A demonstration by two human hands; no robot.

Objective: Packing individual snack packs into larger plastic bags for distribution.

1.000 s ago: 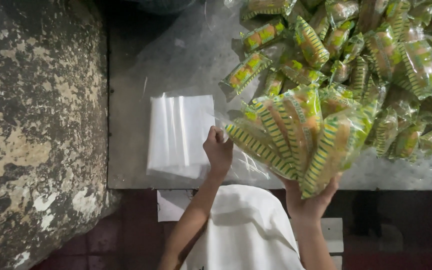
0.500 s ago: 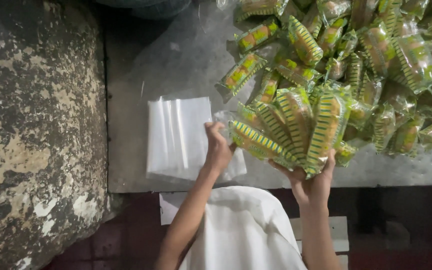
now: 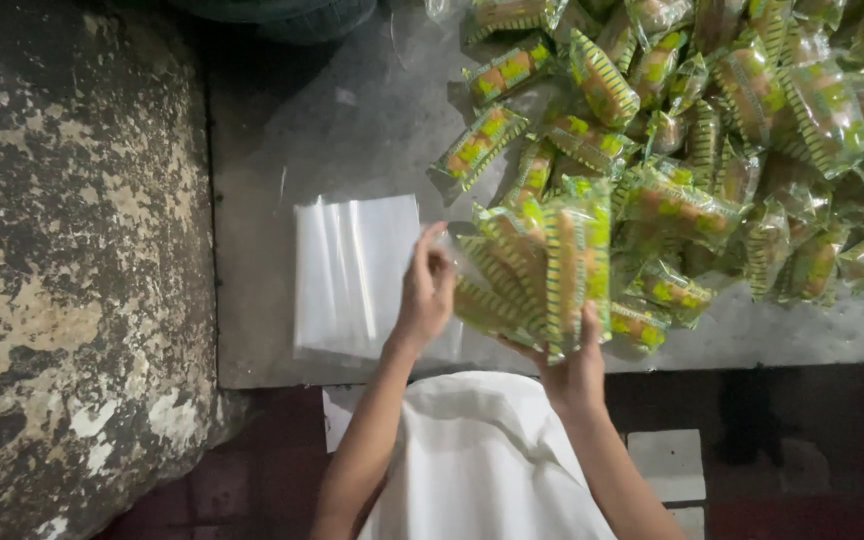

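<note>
Your right hand (image 3: 574,372) grips a bundle of snack packs (image 3: 542,265) from below, fingers curled around it, just above the metal table (image 3: 352,120). Your left hand (image 3: 426,290) pinches a clear bag (image 3: 462,265) around the bundle's left end, beside the bag stack (image 3: 352,275). More packs lie heaped (image 3: 752,120) to the right.

A fanned bundle of green-and-yellow striped snack packets (image 3: 537,270) stands upright above the metal table's near edge.
</note>
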